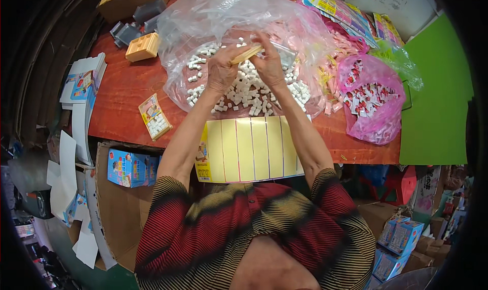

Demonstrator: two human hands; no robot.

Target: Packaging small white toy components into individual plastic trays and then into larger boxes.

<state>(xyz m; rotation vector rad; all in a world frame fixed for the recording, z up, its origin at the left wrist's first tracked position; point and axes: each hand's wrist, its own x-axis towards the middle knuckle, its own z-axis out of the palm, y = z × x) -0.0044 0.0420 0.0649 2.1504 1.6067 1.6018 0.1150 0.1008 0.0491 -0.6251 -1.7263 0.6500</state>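
Note:
Above a heap of small white cubes (249,89), my hands meet around a pale yellow shallow tray (246,54), tilted and seen edge-on. My left hand (223,68) grips its left end. At its right end is my right hand (268,63), with fingers raised and slightly smeared; whether they grip the tray I cannot tell. Just beyond my right hand lies a clear plastic box (285,55), partly hidden. To the left, a small yellow tray (155,117) holds white cubes and a printed picture. Below my wrists lies a sheet of pale yellow card strips (251,150).
A large clear plastic bag (203,15) spreads behind the cubes. To the right sits a pink bag of small red-and-white packets (373,99), by a green board (437,96). Yellow trays (142,47) are stacked at left; an open carton (119,208) stands below the table edge.

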